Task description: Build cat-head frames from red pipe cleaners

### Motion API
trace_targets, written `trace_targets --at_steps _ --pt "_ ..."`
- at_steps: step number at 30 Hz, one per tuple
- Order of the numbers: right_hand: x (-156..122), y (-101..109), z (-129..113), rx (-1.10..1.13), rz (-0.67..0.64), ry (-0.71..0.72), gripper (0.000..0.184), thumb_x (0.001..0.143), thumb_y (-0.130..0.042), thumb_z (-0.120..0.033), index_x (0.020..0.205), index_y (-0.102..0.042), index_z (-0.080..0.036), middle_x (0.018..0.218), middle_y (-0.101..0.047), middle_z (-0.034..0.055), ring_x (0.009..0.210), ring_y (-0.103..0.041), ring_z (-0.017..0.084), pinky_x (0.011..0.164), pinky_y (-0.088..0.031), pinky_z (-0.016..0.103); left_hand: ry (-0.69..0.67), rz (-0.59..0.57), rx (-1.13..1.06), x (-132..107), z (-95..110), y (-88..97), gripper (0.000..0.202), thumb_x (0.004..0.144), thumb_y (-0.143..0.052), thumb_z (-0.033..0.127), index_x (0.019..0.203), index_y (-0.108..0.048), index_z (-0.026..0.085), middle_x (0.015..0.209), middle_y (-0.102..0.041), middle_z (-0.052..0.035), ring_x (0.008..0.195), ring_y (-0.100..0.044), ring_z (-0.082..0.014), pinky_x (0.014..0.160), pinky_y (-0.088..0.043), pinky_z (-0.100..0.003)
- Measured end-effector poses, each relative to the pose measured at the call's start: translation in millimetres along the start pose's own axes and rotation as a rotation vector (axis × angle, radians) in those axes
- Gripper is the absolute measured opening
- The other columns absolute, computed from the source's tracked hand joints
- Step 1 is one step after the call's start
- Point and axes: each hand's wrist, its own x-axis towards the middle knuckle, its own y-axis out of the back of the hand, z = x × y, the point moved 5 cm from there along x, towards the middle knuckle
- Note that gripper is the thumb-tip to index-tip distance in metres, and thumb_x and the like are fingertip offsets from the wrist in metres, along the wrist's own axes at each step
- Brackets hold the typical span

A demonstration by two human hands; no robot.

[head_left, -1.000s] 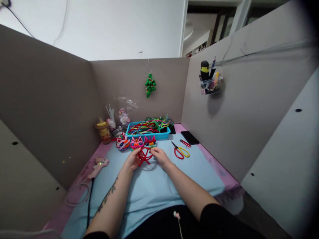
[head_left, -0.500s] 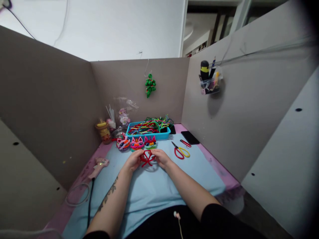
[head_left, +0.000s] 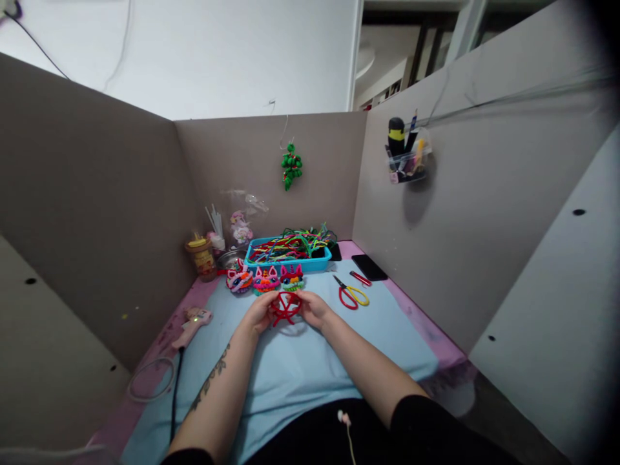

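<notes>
A red pipe-cleaner shape, a ring with crossed strands inside, is held just above the light blue mat. My left hand pinches its left side and my right hand pinches its right side. Right behind it three finished fuzzy cat-face pieces lie in a row. Behind those stands a blue tray full of several coloured pipe cleaners.
Red-and-yellow scissors lie right of my hands, a black phone further back. A pink glue gun with its cord lies left. A jar stands at the back left. Grey partition walls enclose the desk.
Both hands have drawn closer together around the red shape, which has been bent from a spread frame into a tighter ring. Nothing else on the desk has moved.
</notes>
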Motion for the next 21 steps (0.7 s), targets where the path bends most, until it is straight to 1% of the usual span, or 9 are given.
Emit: trace_targets --at_steps 2,4,6,8,10,13,17,21 --pt "3 5 -1 -0.042 0.044 0.037 0.033 0.067 -0.066 -0.048 0.077 -0.067 -0.017 0.076 -0.070 0.0077 0.073 -0.062 0.020 0.060 -0.045 0.029 -0.003 0.011 0.001 2 -1 2.2 0.030 0.066 -0.072 0.028 0.058 -0.045 0.017 0.047 -0.040 0.0070 0.041 -0.037 -0.0057 0.042 -0.030 -0.020" --pt "5 10 -3 -0.095 0.092 0.095 0.032 0.069 -0.064 -0.048 0.080 -0.066 -0.018 0.078 -0.069 0.0064 0.074 -0.061 0.019 0.059 -0.043 0.027 -0.008 0.011 0.010 3 -1 2.9 0.032 0.066 -0.072 0.030 0.058 -0.044 0.017 0.048 -0.039 0.0075 0.041 -0.037 -0.0057 0.043 -0.032 -0.019" --pt "5 12 -9 -0.158 0.132 0.173 0.028 0.071 -0.063 -0.045 0.082 -0.065 -0.019 0.081 -0.068 0.0044 0.077 -0.059 0.018 0.063 -0.042 0.027 -0.012 -0.003 0.032 2 -1 1.4 0.034 0.065 -0.073 0.031 0.058 -0.043 0.017 0.048 -0.038 0.0081 0.042 -0.037 -0.0055 0.044 -0.033 -0.019" --pt "2 12 -15 -0.228 0.147 0.263 0.024 0.071 -0.064 -0.040 0.084 -0.065 -0.020 0.085 -0.067 0.0027 0.081 -0.058 0.017 0.071 -0.043 0.028 -0.014 -0.024 0.072 0 -1 -1.7 0.034 0.065 -0.074 0.033 0.059 -0.044 0.017 0.049 -0.038 0.0082 0.042 -0.036 -0.0052 0.044 -0.032 -0.019" --pt "-3 8 -20 -0.298 0.130 0.340 0.022 0.072 -0.065 -0.037 0.088 -0.066 -0.021 0.090 -0.066 0.0022 0.087 -0.057 0.017 0.077 -0.042 0.029 -0.014 -0.046 0.127 -4 -2 -5.6 0.034 0.065 -0.074 0.035 0.060 -0.047 0.016 0.050 -0.039 0.0078 0.042 -0.034 -0.0050 0.042 -0.029 -0.019" --pt "-10 -1 -25 -0.397 0.069 0.401 0.022 0.074 -0.065 -0.035 0.091 -0.069 -0.022 0.096 -0.066 0.0040 0.090 -0.058 0.019 0.079 -0.044 0.030 -0.028 -0.069 0.213 -8 -2 -10.8 0.033 0.064 -0.076 0.038 0.062 -0.052 0.014 0.051 -0.042 0.0065 0.042 -0.035 -0.0051 0.040 -0.024 -0.018" --pt "-19 -12 -31 -0.515 -0.012 0.444 0.019 0.077 -0.063 -0.034 0.090 -0.071 -0.022 0.093 -0.066 0.0048 0.090 -0.059 0.019 0.077 -0.045 0.031 -0.062 -0.083 0.290 -10 -1 -13.3 0.035 0.062 -0.077 0.041 0.062 -0.054 0.014 0.050 -0.042 0.0061 0.043 -0.036 -0.0057 0.041 -0.024 -0.018" --pt "-25 -19 -36 -0.594 -0.061 0.478 0.019 0.078 -0.063 -0.033 0.093 -0.071 -0.024 0.094 -0.064 0.0041 0.091 -0.059 0.019 0.077 -0.044 0.030 -0.088 -0.086 0.335 -10 1 -12.5 0.035 0.063 -0.076 0.042 0.062 -0.055 0.015 0.051 -0.045 0.0050 0.045 -0.038 -0.0067 0.043 -0.025 -0.019"
